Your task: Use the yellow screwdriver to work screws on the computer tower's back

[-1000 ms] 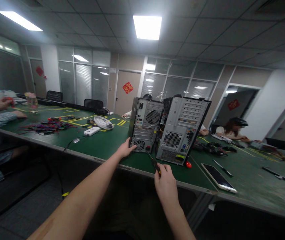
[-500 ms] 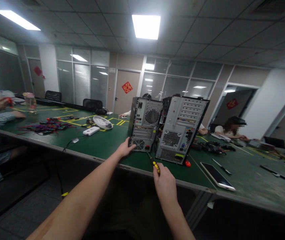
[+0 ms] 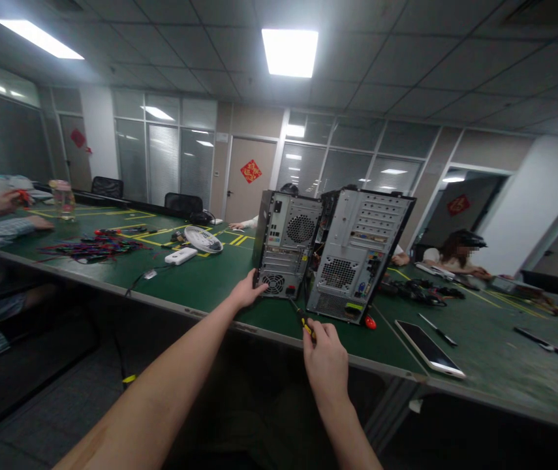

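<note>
A computer case (image 3: 287, 238) stands upright on the green table, its rear panel facing me. My left hand (image 3: 248, 291) grips its lower left corner, thumb over the back near the round fan grille and fingers along the side. In my right hand (image 3: 325, 352) is a black and yellow screwdriver (image 3: 307, 325), held by the handle between thumb and fingers. Its shaft points up to the bottom right of the rear panel, below the red switch; whether the tip sits in a screw is too small to tell. A second computer case (image 3: 341, 274) leans slightly just to the right.
A phone (image 3: 429, 349), a thin pen-like tool (image 3: 438, 329) and dark cables (image 3: 418, 292) lie to the right. A red object (image 3: 370, 322) touches the second case's base. Leftward are a white fan-like part (image 3: 203, 239), a white power strip (image 3: 181, 256) and bundled wires (image 3: 93, 248). Other people sit around the table.
The screwdriver handle has turned in my right hand, showing less yellow. My left hand stays on the case. The whole view has shifted slightly.
</note>
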The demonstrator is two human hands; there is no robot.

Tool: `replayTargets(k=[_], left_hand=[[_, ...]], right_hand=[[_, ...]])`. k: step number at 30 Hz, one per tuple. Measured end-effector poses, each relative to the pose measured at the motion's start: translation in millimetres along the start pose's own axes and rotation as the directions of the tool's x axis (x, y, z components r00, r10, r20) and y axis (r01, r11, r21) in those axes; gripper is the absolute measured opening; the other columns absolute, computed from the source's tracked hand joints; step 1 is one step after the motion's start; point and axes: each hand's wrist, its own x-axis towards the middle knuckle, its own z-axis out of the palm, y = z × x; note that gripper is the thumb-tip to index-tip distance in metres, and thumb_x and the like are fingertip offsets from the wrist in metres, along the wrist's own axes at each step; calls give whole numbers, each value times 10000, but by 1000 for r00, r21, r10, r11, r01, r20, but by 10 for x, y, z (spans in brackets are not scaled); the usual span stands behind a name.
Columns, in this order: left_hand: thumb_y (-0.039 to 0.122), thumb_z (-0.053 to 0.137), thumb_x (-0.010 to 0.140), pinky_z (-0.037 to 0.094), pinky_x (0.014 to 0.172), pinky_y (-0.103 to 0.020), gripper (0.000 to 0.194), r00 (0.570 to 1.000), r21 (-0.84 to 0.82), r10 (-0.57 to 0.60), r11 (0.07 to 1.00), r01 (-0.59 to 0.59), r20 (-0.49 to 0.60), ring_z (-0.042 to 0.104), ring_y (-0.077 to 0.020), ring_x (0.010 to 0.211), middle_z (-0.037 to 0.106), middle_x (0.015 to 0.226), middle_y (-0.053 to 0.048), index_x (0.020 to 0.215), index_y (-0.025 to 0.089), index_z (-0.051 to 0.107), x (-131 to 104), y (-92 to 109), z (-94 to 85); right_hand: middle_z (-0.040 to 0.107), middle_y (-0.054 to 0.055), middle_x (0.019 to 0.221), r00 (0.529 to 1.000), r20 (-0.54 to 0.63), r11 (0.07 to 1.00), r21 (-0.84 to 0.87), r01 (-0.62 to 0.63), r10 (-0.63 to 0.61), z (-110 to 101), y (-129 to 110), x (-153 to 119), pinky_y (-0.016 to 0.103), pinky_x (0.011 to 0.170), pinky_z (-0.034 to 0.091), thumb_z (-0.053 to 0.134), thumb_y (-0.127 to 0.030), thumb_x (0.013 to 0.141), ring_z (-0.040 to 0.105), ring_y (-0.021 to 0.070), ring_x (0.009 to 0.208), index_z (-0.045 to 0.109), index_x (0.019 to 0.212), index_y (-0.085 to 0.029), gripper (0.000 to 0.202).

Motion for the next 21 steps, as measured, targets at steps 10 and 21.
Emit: replayTargets(k=[10,21], left_hand=[[552,602,889,405,1092,-360,871,1000,16,-16,1000,16,10,530,-295,1347,527,1478,-178,1566,145,233,-23,32,-24],[530,608,890,398,1101,-359,853,1000,6,-14,1000,14,8,520,-284,1359,539,1469,-170,1559,147,244,-32,54,-27]], right_hand=[[640,69,997,999,-23,1000,18,24,-23,19,6,-15,248,659,438,497,-233,976,632,158,774,695,1119,-164,254],[631,61,999,1000,-13,1000,1,26,-26,26,8,-24,242,655,433,499,-218,975,630,149,767,687,1111,-175,236]])
